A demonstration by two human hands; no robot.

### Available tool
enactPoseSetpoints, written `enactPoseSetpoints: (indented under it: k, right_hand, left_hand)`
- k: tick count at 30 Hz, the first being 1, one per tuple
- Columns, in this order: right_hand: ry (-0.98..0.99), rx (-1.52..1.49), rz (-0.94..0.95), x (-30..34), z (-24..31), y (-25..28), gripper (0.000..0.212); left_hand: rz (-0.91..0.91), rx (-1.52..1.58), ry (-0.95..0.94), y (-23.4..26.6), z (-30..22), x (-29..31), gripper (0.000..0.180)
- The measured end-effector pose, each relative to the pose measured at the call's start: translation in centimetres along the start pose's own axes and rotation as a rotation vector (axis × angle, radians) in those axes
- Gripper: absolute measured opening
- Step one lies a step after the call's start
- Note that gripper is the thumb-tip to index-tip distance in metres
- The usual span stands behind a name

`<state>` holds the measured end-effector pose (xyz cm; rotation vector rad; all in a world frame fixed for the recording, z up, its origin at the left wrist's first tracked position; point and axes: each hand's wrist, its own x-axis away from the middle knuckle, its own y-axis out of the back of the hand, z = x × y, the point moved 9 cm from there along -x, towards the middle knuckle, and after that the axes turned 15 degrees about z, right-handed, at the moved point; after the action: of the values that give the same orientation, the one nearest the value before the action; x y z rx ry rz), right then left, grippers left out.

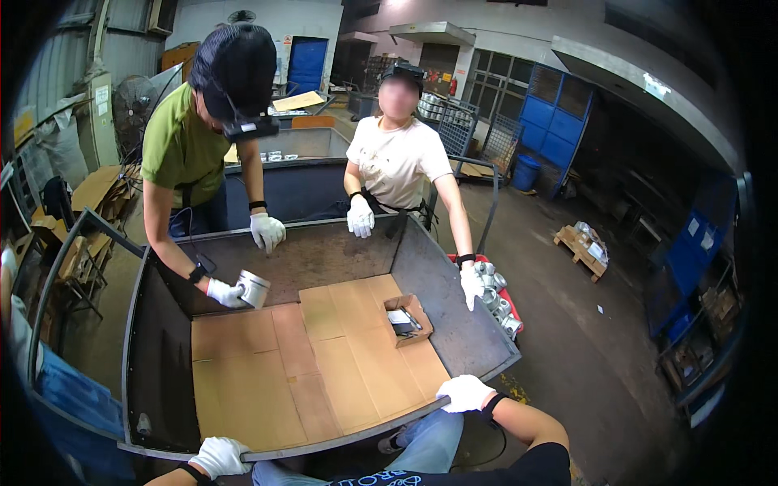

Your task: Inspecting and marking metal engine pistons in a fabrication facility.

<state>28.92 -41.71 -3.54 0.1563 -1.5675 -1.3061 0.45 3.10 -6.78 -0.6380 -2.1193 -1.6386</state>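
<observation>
At the frame's lower edge, left hand (219, 456) and right hand (464, 393) clench the steel bin's rim (356, 437); sharp sheet edges could pinch or cut.

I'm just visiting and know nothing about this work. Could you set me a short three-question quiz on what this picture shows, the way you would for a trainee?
1. True or false: the wearer's left hand and right hand both rest on the near rim of the metal bin.
2. What lines the bin's floor?
A. cardboard sheets
B. blue cloth
C. loose sand
3. What does the co-worker in the green shirt hold low inside the bin?

Key
1. True; both gloved hands lie on the rim.
2. A.
3. A shiny metal cylinder, held in one gloved hand.
</observation>
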Motion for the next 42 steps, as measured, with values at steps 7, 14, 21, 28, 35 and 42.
enactPoseSetpoints:
  k: [7, 14, 21, 28, 35, 42]
  right_hand:
    - [-0.022, -0.003, -0.031, 0.1, 0.0, 0.0, 0.04]
    - [-0.033, 0.003, -0.04, 0.4, 0.1, 0.3, 0.04]
    - [-0.039, -0.005, 0.098, -0.1, 0.2, 0.7, 0.048]
    - [-0.05, -0.189, 0.579, 3.0, -5.4, 3.9, 0.093]
    - [-0.749, 0.167, 0.596, 16.6, -22.2, 12.5, 0.067]
    - [-1.277, 0.232, -0.277, 29.2, -21.1, 33.9, 0.029]
  left_hand:
    - [0.006, 0.003, -0.031, 1.1, -1.1, 0.5, 0.04]
    - [-0.02, -0.021, -0.049, 1.4, -1.4, 0.8, 0.042]
    - [0.014, -0.058, 0.032, 0.2, -0.6, 0.5, 0.041]
    - [-0.02, -0.044, 0.041, 1.0, -1.1, 1.0, 0.031]
    - [0.035, -0.044, 0.065, 0.8, -1.0, 0.9, 0.031]
    - [0.039, -0.022, 0.076, 1.6, -1.4, 1.2, 0.03]
